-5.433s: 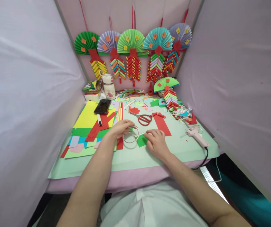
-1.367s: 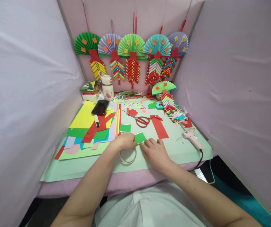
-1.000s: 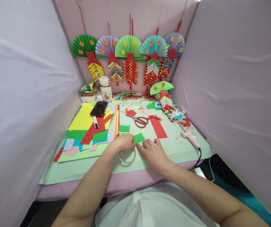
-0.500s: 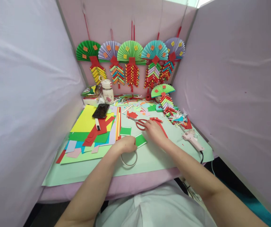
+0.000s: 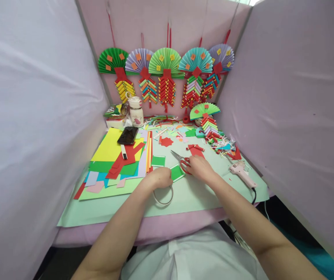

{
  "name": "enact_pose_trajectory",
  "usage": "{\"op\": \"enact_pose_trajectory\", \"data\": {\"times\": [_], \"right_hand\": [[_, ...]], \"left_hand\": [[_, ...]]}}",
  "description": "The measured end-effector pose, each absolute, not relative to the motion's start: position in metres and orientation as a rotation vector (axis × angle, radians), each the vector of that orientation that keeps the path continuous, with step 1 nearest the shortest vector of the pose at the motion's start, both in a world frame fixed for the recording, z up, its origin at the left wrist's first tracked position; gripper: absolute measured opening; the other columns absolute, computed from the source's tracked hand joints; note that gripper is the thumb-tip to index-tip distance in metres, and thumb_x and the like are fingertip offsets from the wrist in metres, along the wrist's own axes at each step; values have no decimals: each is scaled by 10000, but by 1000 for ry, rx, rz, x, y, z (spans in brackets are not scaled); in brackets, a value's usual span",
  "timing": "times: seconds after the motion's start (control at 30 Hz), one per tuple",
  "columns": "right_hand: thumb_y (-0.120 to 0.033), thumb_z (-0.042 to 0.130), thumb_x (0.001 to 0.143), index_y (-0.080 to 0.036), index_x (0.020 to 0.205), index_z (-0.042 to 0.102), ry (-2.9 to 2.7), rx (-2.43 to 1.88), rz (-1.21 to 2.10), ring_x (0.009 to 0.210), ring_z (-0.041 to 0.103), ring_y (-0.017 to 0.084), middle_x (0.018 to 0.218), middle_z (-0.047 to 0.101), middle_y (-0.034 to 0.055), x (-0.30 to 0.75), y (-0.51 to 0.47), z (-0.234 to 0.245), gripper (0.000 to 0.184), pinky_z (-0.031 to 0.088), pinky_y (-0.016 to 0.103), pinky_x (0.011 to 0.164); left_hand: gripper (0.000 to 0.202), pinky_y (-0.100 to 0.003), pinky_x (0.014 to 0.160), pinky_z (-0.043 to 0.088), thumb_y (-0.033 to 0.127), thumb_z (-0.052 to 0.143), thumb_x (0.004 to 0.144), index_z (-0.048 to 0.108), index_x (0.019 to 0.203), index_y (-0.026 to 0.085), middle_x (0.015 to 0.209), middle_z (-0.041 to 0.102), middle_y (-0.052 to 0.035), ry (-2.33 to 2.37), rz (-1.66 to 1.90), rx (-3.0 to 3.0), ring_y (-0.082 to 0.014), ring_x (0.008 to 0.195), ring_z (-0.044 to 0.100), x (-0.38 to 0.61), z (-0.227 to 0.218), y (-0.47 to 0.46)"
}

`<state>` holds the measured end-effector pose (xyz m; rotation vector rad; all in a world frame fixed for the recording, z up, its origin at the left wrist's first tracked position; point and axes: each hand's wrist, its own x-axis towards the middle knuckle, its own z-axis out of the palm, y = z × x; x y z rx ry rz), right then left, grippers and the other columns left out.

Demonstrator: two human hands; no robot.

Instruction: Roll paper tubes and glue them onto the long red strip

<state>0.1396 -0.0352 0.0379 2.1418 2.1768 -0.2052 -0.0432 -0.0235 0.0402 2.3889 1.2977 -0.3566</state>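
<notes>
My left hand (image 5: 159,178) is closed over the top of a tape roll (image 5: 164,196) and touches the near edge of a small green paper square (image 5: 177,172). My right hand (image 5: 200,168) grips the red handles of the scissors (image 5: 181,160), whose blades point back and to the left just above the green square. A second green paper square (image 5: 158,160) lies behind my left hand. A red paper strip (image 5: 196,151) lies partly under my right hand.
Stacked coloured sheets (image 5: 111,157), a phone (image 5: 127,135) and a marker (image 5: 123,151) lie to the left. A pink glue gun (image 5: 242,173) with a cord sits at the right. Paper scraps (image 5: 219,142), a cup (image 5: 136,112) and hanging fan decorations (image 5: 166,72) fill the back.
My right hand left the green square, reached back to the scissors, picked them up and drew them toward the square. My left hand stayed on the tape roll.
</notes>
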Motion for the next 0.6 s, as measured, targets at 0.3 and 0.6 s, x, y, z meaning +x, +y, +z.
{"op": "enact_pose_trajectory", "data": {"times": [0.3, 0.6], "right_hand": [[-303, 468, 871, -184, 1068, 524, 2360, 2198, -493, 705, 583, 173, 841, 639, 53, 192, -138, 27, 236, 343, 245, 592], [-340, 614, 798, -200, 1142, 557, 2579, 1982, -277, 967, 551, 230, 1035, 612, 104, 173, -160, 29, 375, 361, 312, 814]], "left_hand": [[260, -258, 515, 368, 258, 477, 710, 689, 824, 161, 823, 694, -93, 1262, -361, 2363, -182, 646, 595, -46, 41, -21], [297, -259, 538, 369, 284, 461, 711, 700, 840, 164, 836, 697, -90, 1256, -361, 2382, -183, 673, 594, -47, 38, -17]]}}
